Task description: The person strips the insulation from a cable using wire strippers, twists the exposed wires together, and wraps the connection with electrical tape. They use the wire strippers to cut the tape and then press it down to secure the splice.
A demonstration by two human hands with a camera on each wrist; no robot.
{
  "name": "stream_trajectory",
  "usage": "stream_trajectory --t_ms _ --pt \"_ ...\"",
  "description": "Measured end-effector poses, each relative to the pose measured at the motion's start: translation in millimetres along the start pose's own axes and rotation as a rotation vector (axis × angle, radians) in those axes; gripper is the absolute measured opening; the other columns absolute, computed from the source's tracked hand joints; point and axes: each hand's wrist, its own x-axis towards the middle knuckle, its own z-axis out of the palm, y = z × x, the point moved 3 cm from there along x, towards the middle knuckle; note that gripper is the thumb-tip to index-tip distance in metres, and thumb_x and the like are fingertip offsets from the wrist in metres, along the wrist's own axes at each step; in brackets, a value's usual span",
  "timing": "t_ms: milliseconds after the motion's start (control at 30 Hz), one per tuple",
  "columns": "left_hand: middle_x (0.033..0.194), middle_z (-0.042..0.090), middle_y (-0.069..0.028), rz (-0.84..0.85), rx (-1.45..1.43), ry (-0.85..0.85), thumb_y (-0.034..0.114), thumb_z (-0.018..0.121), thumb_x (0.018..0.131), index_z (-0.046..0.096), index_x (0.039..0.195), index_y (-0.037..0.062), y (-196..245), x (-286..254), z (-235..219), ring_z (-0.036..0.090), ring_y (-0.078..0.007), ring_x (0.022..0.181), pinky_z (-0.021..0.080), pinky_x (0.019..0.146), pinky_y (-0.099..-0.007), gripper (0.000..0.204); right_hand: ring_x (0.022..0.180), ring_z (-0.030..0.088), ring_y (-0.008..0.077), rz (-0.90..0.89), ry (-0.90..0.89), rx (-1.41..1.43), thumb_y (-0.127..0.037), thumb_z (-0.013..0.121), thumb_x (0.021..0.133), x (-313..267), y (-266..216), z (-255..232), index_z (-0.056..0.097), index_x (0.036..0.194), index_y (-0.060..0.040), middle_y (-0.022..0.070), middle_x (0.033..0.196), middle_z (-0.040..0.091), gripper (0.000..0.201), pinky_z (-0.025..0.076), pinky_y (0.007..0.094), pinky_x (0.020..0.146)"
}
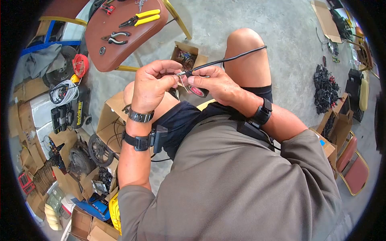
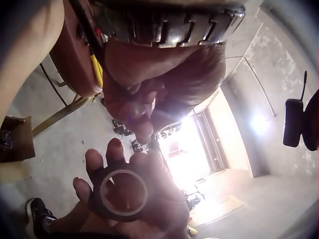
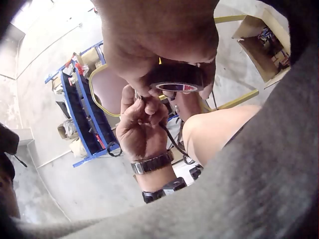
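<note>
At the centre of the head view my left hand [image 1: 150, 84] pinches the thin bare end of a black cable [image 1: 237, 57]. Close beside it, my right hand [image 1: 219, 84] grips the cable between thumb and fingers, and the cable runs over toward the knee. A roll of black tape [image 1: 197, 91] hangs under the right hand; its ring [image 2: 123, 194] lies against that hand's fingers in the left wrist view. In the right wrist view the roll [image 3: 177, 79] sits below the right hand [image 3: 159, 35], near the left hand's fingertips [image 3: 141, 99].
A brown chair [image 1: 132, 30] holds yellow-handled strippers [image 1: 144, 18], pliers [image 1: 116, 38] and a small ring. An open carton [image 1: 185, 56] with small parts stands on the floor beyond the hands. Boxes, wheels and coiled white cable [image 1: 65, 91] crowd the left; black wire bundles [image 1: 325, 88] lie right.
</note>
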Motion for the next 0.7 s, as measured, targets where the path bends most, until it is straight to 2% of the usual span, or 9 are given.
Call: stream_trajectory --t_ms 267,367,467,567,700 --pt "0.098 0.074 -0.0056 -0.007 0.003 -0.003 -0.005 0.065 0.084 0.071 0.113 -0.0012 0.6 -1.3 0.5 0.065 -0.0084 0.078 0.047 0.064 -0.0224 0.029 0.074 0.056 0.0066 0.014 -0.013 -0.02 -0.02 0.072 0.097 0.8 -3.3 -0.8 0.077 0.106 0.0011 0.0009 0.086 0.07 0.024 0.042 0.0227 0.063" --pt "0.097 0.074 -0.0055 -0.006 0.004 0.006 -0.004 0.065 0.085 0.071 0.113 -0.0011 -0.9 -0.8 -0.3 0.065 -0.0085 0.078 0.047 0.064 -0.0222 0.029 0.074 0.055 0.0066 0.017 -0.023 -0.017 -0.019 0.072 0.096 1.8 -0.4 -1.9 0.075 0.11 0.0015 0.0012 0.09 0.07 0.025 0.043 0.0225 0.064" --pt "0.097 0.074 -0.0053 0.001 0.0 0.016 -0.004 0.066 0.085 0.071 0.113 -0.0008 -1.7 0.9 -2.1 0.065 -0.0088 0.077 0.047 0.064 -0.0221 0.029 0.083 0.058 0.007 -0.013 -0.062 -0.016 -0.018 0.073 0.095 2.0 5.7 -6.7 0.07 0.121 0.0023 0.0044 0.105 0.072 0.033 0.044 0.0226 0.067" --pt "0.097 0.075 -0.0054 0.021 0.036 0.034 -0.003 0.067 0.085 0.071 0.113 -0.0006 -1.5 1.4 -3.2 0.065 -0.0093 0.076 0.047 0.064 -0.0222 0.028 0.103 0.062 0.0125 0.003 -0.093 -0.017 -0.017 0.074 0.093 -1.7 0.0 -5.9 0.059 0.136 0.004 0.0102 0.121 0.069 0.05 0.051 0.0273 0.081" --pt "0.097 0.075 -0.0058 0.028 0.051 0.074 -0.003 0.068 0.086 0.071 0.112 -0.0005 -4.4 2.7 -3.6 0.065 -0.0098 0.074 0.046 0.062 -0.0225 0.027 0.123 0.058 0.0207 -0.043 -0.109 -0.186 -0.018 0.074 0.092 -6.3 0.9 -11.2 0.049 0.144 0.0059 0.0156 0.134 0.062 0.062 0.047 0.0357 0.103"
